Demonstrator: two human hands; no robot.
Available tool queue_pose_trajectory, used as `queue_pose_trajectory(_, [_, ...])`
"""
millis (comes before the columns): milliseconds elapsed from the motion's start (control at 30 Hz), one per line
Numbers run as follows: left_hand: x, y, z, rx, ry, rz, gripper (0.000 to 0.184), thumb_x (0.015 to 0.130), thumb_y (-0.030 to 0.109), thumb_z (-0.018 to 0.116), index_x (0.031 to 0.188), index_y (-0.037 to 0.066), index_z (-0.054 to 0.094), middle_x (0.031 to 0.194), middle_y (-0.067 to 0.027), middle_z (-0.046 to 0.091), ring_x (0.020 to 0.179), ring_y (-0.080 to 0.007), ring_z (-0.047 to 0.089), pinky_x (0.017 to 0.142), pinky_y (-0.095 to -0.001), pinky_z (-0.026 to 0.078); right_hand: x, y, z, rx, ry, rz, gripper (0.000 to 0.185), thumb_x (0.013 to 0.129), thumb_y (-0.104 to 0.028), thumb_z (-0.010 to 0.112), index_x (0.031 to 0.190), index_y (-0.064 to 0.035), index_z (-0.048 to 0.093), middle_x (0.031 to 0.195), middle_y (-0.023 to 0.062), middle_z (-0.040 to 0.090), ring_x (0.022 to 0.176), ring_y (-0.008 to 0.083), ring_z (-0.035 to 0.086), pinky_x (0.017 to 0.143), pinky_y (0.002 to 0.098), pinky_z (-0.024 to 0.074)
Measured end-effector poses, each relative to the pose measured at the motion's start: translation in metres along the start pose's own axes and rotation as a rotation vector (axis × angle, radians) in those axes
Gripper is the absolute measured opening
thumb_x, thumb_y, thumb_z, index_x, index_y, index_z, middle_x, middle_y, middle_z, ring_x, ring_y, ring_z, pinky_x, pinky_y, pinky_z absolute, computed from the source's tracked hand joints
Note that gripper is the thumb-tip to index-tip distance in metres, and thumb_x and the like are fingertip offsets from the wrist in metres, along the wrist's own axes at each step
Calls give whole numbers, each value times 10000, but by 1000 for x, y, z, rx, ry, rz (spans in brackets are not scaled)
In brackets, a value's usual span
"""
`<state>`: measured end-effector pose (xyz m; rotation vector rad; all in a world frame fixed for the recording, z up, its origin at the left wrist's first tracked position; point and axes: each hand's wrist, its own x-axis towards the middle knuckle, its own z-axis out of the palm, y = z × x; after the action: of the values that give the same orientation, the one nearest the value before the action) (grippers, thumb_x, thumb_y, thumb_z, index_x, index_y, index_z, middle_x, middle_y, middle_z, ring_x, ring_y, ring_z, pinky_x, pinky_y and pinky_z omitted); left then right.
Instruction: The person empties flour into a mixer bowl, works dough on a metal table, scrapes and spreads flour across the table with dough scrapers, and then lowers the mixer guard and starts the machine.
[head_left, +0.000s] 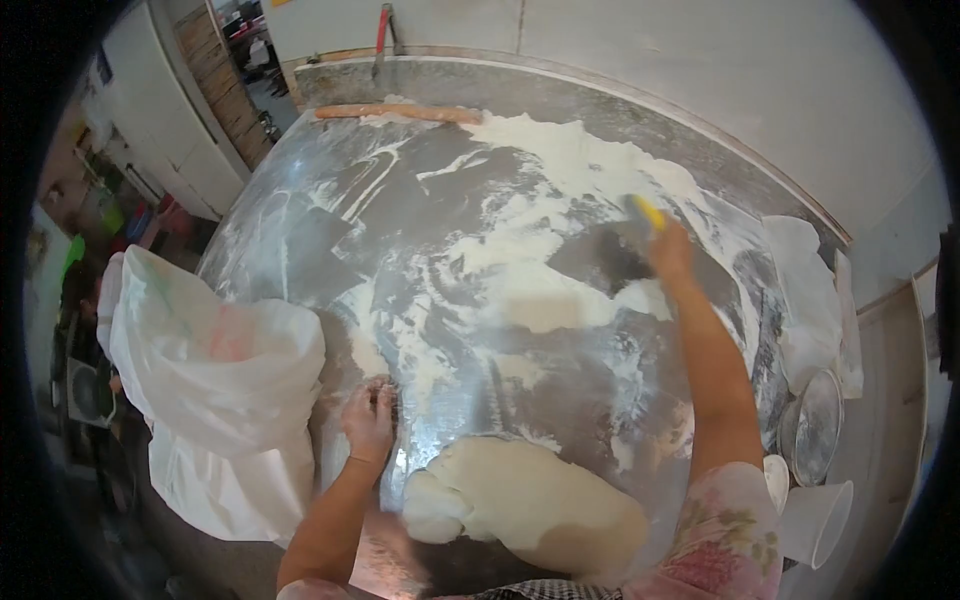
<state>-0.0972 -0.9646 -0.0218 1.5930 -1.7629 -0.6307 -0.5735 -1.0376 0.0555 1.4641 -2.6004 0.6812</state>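
A large pale mass of dough (540,505) lies at the near edge of the metal table (440,340). White flour (590,160) is spread over much of the surface, thickest toward the back right. My right hand (668,245) is stretched far out over the floured area, closed on the yellow handle of a tool (648,212); the tool's far end is blurred. My left hand (370,415) is near the table's left side, up and left of the dough and apart from it. Its fingers are partly curled, touching the floured surface, and what lies under them is hidden.
A wooden rolling pin (398,113) lies along the back edge, below a red-handled tool (383,40). A big white sack (215,370) stands at the left. On the right are a plastic sheet (800,290), a round metal container (812,428) and a white bucket (815,525).
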Motion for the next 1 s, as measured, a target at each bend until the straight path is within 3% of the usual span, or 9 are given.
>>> queue_pose_trajectory(67, [1,-5,2,136,44,92,208,819,187,561,918,11,608,822,-144,607,758,-277,591,694,-342,456,31,58,28,-77,136,82,335,723,-138,589,1044,-43,579,899,191,611,865,364,577,745,439,456])
queue_pose_trajectory(233, [2,0,-1,0,17,-10,214,815,190,564,933,18,606,819,-132,605,736,-264,592,678,-336,458,71,6,79,-28,219,-263,365,717,-94,554,1078,-42,561,886,187,612,858,359,578,774,422,453])
queue_pose_trajectory(367, [3,-2,0,-35,19,-23,214,814,181,565,948,19,603,808,-131,605,728,-261,591,677,-334,457,52,-89,123,140,5,-525,332,707,-81,556,1036,-58,596,890,202,605,842,357,576,766,422,455])
queue_pose_trajectory(533, [1,-12,4,34,111,46,206,808,164,564,950,16,590,848,-146,587,796,-286,564,728,-358,434,-55,-156,64,146,-391,-640,341,723,-81,569,1063,-70,590,888,204,598,842,356,566,758,428,449])
queue_pose_trajectory(633, [1,-5,1,73,271,84,185,806,148,556,931,13,577,882,-154,560,846,-304,531,768,-371,409,-96,-117,34,191,-371,-614,259,739,-90,571,991,-37,598,874,206,597,825,355,560,739,434,437])
queue_pose_trajectory(700, [1,-6,0,9,234,77,164,804,127,543,914,8,567,901,-155,539,882,-311,506,794,-376,392,-86,-15,45,134,-21,-382,243,754,-63,555,990,-8,578,857,192,600,791,318,569,700,423,443])
queue_pose_trajectory(733, [2,-9,1,11,239,111,161,804,122,540,914,7,568,901,-154,541,882,-310,507,792,-376,394,-89,-2,-10,516,-173,295,241,772,-57,550,1005,6,554,844,170,598,740,288,571,661,404,450])
queue_pose_trajectory(833, [3,-9,1,61,223,152,160,811,119,524,915,7,570,908,-147,546,881,-308,510,795,-373,396,-98,159,-42,-249,358,267,309,743,-125,603,1030,-40,526,911,175,601,813,326,590,696,420,458])
queue_pose_trajectory(1000, [4,4,-1,88,139,11,163,825,137,512,918,17,571,940,-141,554,904,-307,506,818,-378,389,-118,155,-43,-353,287,190,279,737,-107,570,998,-19,523,891,180,598,837,364,573,728,452,448])
